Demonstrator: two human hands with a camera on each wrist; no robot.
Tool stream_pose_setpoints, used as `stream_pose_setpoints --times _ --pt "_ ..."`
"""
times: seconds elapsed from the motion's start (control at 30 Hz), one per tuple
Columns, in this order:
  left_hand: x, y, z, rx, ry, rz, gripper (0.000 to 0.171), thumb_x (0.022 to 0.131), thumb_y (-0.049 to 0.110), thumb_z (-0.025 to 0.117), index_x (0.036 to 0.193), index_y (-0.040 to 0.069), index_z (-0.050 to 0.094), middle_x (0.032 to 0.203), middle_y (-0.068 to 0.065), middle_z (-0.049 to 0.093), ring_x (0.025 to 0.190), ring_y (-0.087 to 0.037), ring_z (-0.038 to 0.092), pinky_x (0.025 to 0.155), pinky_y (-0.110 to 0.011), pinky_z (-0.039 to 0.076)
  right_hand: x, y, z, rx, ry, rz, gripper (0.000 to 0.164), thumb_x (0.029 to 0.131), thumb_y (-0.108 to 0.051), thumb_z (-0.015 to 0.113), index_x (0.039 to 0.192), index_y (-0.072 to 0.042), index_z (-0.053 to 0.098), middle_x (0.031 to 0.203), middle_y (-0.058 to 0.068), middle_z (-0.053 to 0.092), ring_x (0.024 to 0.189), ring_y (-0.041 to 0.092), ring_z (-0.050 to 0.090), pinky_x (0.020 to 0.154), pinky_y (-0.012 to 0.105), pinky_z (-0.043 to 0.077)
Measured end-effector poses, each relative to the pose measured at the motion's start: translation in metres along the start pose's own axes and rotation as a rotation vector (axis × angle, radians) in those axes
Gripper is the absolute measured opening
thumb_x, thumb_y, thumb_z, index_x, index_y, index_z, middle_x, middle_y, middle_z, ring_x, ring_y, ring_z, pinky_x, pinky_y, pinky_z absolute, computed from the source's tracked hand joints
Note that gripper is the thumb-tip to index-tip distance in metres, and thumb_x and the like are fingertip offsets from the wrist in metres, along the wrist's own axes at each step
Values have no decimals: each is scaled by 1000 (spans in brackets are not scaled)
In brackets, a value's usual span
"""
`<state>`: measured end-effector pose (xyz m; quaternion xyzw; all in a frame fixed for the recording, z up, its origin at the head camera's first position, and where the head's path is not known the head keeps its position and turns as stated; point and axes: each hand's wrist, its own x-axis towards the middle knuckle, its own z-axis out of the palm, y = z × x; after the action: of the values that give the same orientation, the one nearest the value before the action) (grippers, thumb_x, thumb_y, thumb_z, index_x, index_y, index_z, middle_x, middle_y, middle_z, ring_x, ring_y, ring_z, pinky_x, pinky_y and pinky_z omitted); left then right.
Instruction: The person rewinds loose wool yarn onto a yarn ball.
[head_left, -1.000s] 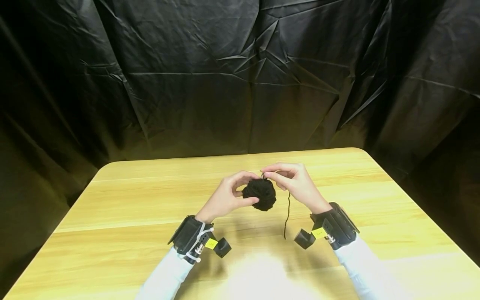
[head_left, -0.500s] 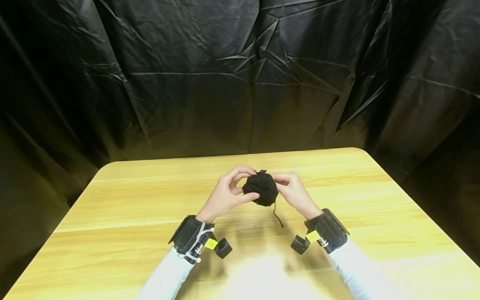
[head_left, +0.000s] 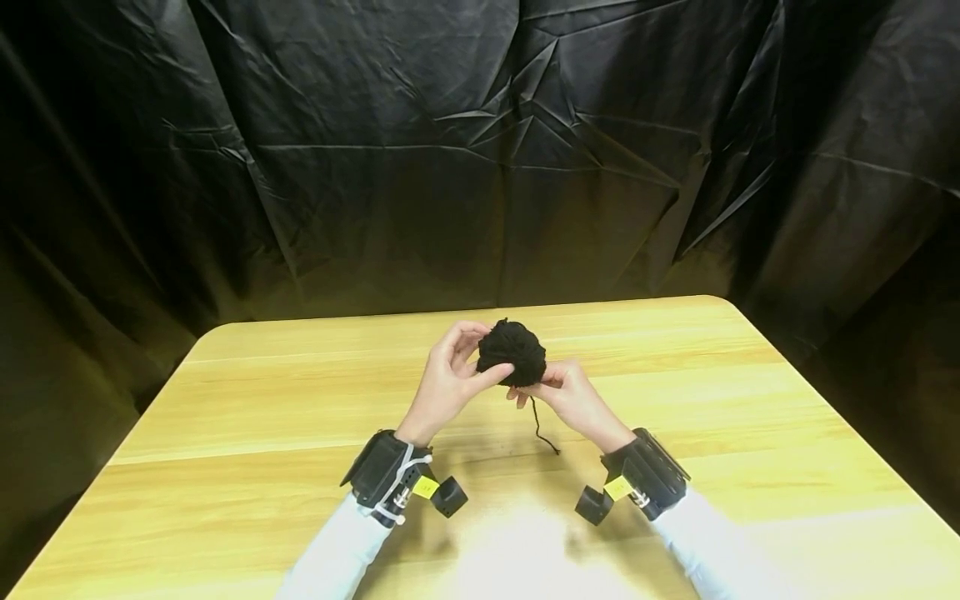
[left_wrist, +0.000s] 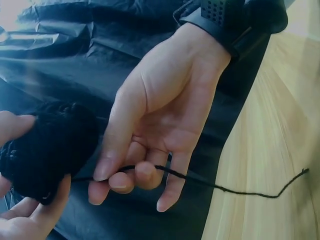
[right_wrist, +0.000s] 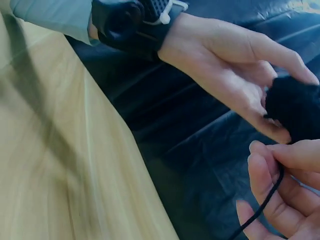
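A ball of black yarn (head_left: 513, 348) is held above the table, with my left hand (head_left: 444, 379) gripping it between thumb and fingers from the left. Close by on the lower right, my right hand (head_left: 576, 402) pinches the yarn strand between thumb and index finger. In the left wrist view the strand (left_wrist: 240, 192) runs from the ball (left_wrist: 55, 145) through the right fingers, and its loose end trails out beyond them. The right wrist view shows the left hand (right_wrist: 225, 65) around the ball, partly cut off by the frame edge.
A light wooden table (head_left: 247, 400) lies under both hands. Black sheeting (head_left: 375, 208) hangs behind its far edge. Each wrist carries a black strap with a small camera, such as the left camera (head_left: 449, 497) and the right camera (head_left: 593, 505).
The right hand has come down from the top of the ball, round its right side, to its lower right, carrying the strand. The left hand and ball have shifted slightly up and left.
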<state>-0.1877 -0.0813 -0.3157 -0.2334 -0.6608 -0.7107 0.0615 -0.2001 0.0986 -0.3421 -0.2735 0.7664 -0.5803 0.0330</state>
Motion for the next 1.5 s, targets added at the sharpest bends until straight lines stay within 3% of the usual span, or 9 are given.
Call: stream_pose_setpoints --times 0.1,0.17,0.33,0.47,0.67,0.93,1.1,1.33,1.5 --pt "1 0 1 18 56 9 42 72 -11 65 107 -5 42 106 -17 52 108 -21 50 89 -30 44 -3 -4 4 6 -27 3 17 86 -7 55 91 5 67 76 12 64 66 15 59 75 29 48" --pt "1 0 1 34 91 15 43 72 -10 65 107 -4 40 105 -18 54 106 -20 51 88 -30 45 -4 -9 6 4 -44 0 18 87 -8 56 94 5 66 75 10 63 59 15 55 62 27 49" --pt "1 -2 0 50 109 32 60 73 -7 66 121 2 32 102 -15 54 101 -21 52 84 -28 46 -8 -22 7 -86 -74 -23 19 86 -12 57 97 1 67 70 4 60 52 12 46 45 21 39" --pt "1 -4 -2 111 65 55 63 74 -4 67 129 7 36 104 -14 53 100 -21 52 82 -29 47 -11 -30 2 -164 -66 -37 18 84 -16 60 95 -3 68 72 2 64 51 9 44 45 20 36" --pt "0 -7 -4 191 0 54 48 73 -1 69 118 4 52 115 -13 55 106 -23 52 80 -35 49 -11 -43 -9 -172 -42 -99 15 82 -16 63 93 -7 69 74 0 66 49 18 48 45 25 42" --pt "-1 -8 -3 180 -167 13 44 72 -7 68 112 -1 50 110 -18 54 105 -27 53 86 -31 46 -7 -53 -19 -107 30 -142 17 83 -11 61 97 -3 67 78 6 67 51 17 50 50 23 37" --pt "-3 -5 -2 210 -230 -3 42 71 -5 69 108 -1 49 109 -17 56 104 -24 55 87 -30 46 -5 -53 -22 -97 72 -136 17 83 -10 61 97 -3 67 82 7 67 55 19 50 49 24 41" --pt "-4 -4 1 80 -329 17 44 68 -12 68 107 -5 47 109 -18 51 103 -25 56 84 -33 48 0 -45 -24 -57 123 -125 18 81 -12 65 95 -3 68 91 7 66 81 14 61 71 27 50" --pt "-4 -2 1 -43 -303 20 45 70 -11 68 107 -6 44 111 -10 47 101 -20 55 80 -33 50 5 -29 -23 55 130 -70 18 83 -9 62 97 2 67 95 11 65 88 16 60 78 29 49"
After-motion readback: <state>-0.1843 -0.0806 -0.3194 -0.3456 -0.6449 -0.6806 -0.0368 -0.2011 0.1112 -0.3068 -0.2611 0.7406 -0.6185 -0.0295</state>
